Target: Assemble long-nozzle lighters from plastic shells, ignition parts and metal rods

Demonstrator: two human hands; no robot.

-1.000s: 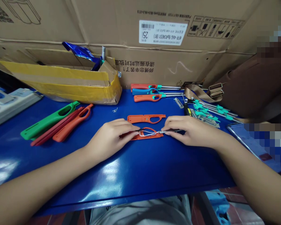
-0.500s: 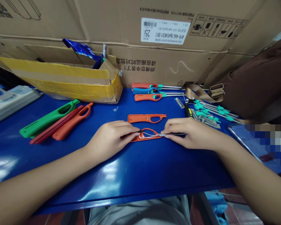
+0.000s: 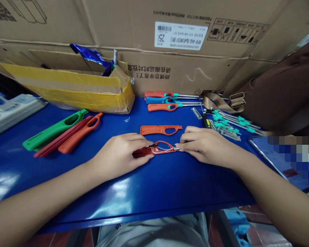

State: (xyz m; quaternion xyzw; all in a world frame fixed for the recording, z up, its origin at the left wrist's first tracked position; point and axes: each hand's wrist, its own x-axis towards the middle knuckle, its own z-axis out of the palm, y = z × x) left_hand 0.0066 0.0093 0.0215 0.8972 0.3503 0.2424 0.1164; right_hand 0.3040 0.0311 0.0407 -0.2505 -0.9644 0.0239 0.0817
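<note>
An orange lighter half-shell [image 3: 158, 152] lies on the blue table with its inside up, and thin white wires run along its looped handle opening. My left hand [image 3: 123, 151] is closed on the shell's wide left end, thumb on the near edge and fingers on the far edge. Fingertips of my right hand [image 3: 203, 145] pinch a small metal piece [image 3: 176, 149] at the narrow right end; anything further under the palm is hidden. Just beyond, the matching orange half-shell [image 3: 150, 130] rests by itself, touched by neither hand.
Assembled lighters [image 3: 162, 107] with metal barrels lie at the back. Green-and-metal barrel parts [image 3: 224, 120] and a black-and-yellow tool [image 3: 206, 121] are at right. Coloured lighter shells [image 3: 54, 130], small screws [image 3: 127, 120] and a taped carton [image 3: 92, 97] are on the left.
My left thumb has slid to the near edge, showing more of the shell's inside. The right fingers have moved slightly left onto its tip; the dark strip under them no longer shows.
</note>
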